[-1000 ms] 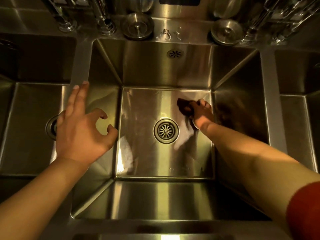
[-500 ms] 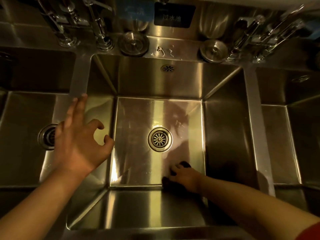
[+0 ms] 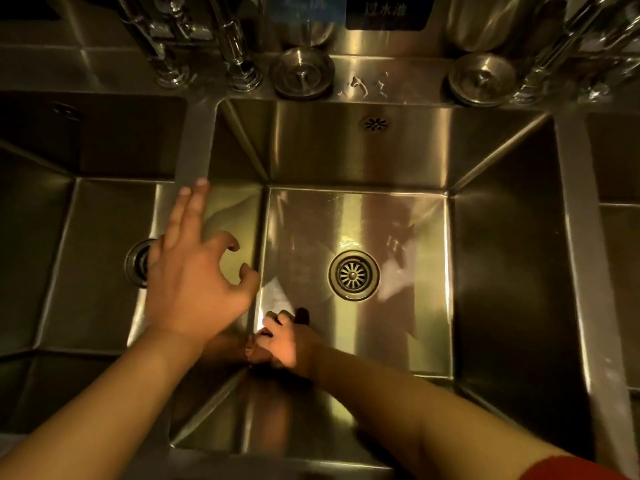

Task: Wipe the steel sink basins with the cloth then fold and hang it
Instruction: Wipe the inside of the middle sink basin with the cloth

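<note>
Since half a second ago the right hand point(image 3: 289, 342) has slid leftward along the front edge of the middle basin point(image 3: 502, 278) floor and now sits in its near-left corner, while the left hand point(image 3: 194, 282) has hardly shifted. From the head camera, the only view, the right fingers are curled down over a dark cloth point(image 3: 302, 315), most of it hidden beneath the hand, with one end poking out toward the drain point(image 3: 353, 275). The left hand hovers with fingers spread and loosely bent over the divider point(image 3: 194, 147) between the left and middle basins, holding nothing. I judge the corner seam the risk: bunched cloth may skip it and leave streaks, or slip from the grip on slick steel. Surfaces are brushed steel, dimly lit and glary; taps point(image 3: 239, 60) and two round strainer lids point(image 3: 301, 72) stand on the back ledge.
</note>
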A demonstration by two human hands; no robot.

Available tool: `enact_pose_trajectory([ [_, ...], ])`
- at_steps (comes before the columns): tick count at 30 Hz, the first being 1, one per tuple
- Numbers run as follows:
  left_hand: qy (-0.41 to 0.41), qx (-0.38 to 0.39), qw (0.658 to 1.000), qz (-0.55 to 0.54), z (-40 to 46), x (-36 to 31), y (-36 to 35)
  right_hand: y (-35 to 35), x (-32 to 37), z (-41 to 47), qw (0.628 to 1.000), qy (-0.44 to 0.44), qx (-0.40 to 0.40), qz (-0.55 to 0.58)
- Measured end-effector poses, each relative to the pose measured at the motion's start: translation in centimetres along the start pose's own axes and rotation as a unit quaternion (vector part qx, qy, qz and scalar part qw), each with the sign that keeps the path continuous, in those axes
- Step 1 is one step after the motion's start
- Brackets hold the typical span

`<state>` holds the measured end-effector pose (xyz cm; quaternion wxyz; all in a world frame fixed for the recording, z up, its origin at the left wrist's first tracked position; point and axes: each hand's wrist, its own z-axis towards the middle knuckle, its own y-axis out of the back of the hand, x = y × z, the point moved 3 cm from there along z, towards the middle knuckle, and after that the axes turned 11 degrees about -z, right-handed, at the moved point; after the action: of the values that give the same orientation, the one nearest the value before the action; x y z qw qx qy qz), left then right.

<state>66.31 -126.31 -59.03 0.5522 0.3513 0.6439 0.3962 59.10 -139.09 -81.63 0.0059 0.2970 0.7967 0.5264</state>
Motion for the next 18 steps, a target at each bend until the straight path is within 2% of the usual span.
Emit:
enact_pose_trajectory([
  [5, 0.007, 0.004, 1.0, -0.002, 0.1, -0.2, -0.1, -0.5, -1.2, -0.6, 0.995, 0.002, -0.074, -0.063],
  [10, 0.011, 0.006, 1.0, 0.01, 0.1, -0.3, -0.1, 1.8, -10.4, -3.7, 0.988, -0.122, -0.075, 0.057],
  [13, 0.005, 0.002, 1.0, 0.008, 0.1, -0.1, -0.2, 4.2, -18.5, -6.6, 0.961, -0.241, -0.101, 0.089],
  [16, 0.006, 0.005, 1.0, 0.007, 0.0, -0.1, -0.3, 6.1, -23.4, -8.2, 0.939, -0.294, -0.142, 0.106],
  [18, 0.009, 0.004, 1.0, 0.009, 0.0, -0.2, -0.2, 7.2, -25.6, -9.3, 0.89, -0.373, -0.227, 0.133],
])
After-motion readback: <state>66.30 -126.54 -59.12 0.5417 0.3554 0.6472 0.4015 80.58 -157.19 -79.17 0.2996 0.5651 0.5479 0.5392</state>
